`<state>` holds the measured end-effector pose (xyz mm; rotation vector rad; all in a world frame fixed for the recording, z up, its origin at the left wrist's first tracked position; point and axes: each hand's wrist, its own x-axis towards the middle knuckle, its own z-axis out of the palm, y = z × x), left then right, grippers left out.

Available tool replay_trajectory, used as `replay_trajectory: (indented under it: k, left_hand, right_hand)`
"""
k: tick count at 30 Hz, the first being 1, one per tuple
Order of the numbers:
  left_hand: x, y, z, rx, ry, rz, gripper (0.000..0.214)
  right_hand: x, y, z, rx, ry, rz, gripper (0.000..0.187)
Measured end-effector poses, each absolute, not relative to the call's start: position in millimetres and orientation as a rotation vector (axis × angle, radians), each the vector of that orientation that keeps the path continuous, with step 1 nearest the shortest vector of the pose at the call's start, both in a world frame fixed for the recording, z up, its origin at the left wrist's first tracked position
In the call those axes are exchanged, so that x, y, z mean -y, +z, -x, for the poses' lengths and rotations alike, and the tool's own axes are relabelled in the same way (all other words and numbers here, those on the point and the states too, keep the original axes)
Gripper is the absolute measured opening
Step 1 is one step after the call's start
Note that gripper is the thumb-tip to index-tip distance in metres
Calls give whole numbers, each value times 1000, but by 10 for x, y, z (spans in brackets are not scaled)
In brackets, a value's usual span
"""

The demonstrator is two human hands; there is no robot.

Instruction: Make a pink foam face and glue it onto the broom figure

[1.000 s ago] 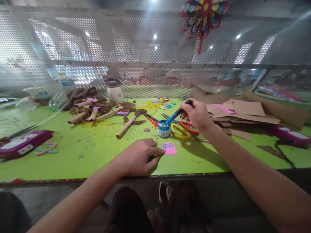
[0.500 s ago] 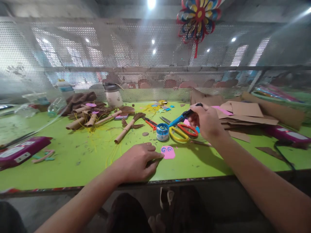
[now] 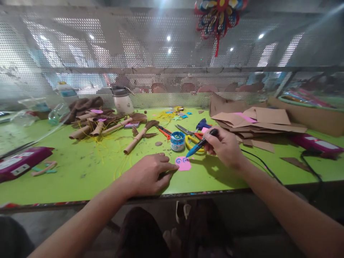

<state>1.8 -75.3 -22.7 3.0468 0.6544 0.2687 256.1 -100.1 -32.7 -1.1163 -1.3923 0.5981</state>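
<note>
A small pink paper piece [image 3: 183,165] lies on the green table, with two blue swirls drawn on it like eyes. My left hand [image 3: 150,172] rests on the table, its index finger stretched out and touching the paper's left edge. In my right hand [image 3: 223,145] a blue-and-black marker [image 3: 197,147] is gripped, its blue tip at the upper right of the paper. Just behind the paper stands an open jar [image 3: 177,142] smeared with blue paint. Beside the jar lie scissors with yellow handles [image 3: 192,143], partly hidden by my right hand.
Brown paper rolls [image 3: 80,132] with yellow strings lie at the left, near a lidded jug [image 3: 122,100]. Cut cardboard [image 3: 258,120] is stacked at the right. A dark blue glue gun [image 3: 203,124] lies behind the scissors. Purple power strips [image 3: 24,163] sit at both sides.
My right hand has brought the marker from the paint jar down to the pink paper, uncovering the glue gun. My left finger stays at the paper. The view has tilted slightly.
</note>
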Motion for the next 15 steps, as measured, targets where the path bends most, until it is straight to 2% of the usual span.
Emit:
replay_trajectory:
  k: [15]
  left_hand:
    - [751,-235,-22,-655,256,-3049,32]
  right_hand:
    - [1020,-347,-2506,1529,505,1123,19]
